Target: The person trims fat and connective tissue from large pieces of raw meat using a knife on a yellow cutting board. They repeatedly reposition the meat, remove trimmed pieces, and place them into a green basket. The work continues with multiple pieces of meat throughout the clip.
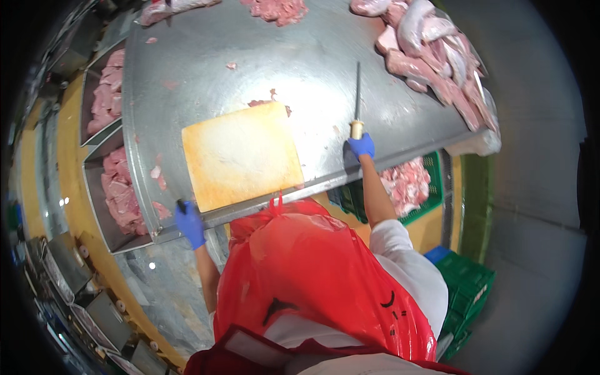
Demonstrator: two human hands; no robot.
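Note:
My left hand [189, 222], in a blue glove, is at the table's left front corner, closed around a small dark object that I cannot make out clearly. My right hand [362, 145], also gloved, grips the pale handle of a long thin sharpening steel [358, 94], which lies pointing away from me over the metal table [319, 56]. Between my hands, a yellowed white cutting board [240, 159] rests near the front edge, with small meat scraps [269, 100] around it.
Long pieces of meat [431, 62] are piled at back right, more meat [275, 9] at the back. Two metal bins [115, 187] of meat stand along the left. A green crate [431, 187] of trimmings sits below the front edge, stacked green crates [465, 281] lower right.

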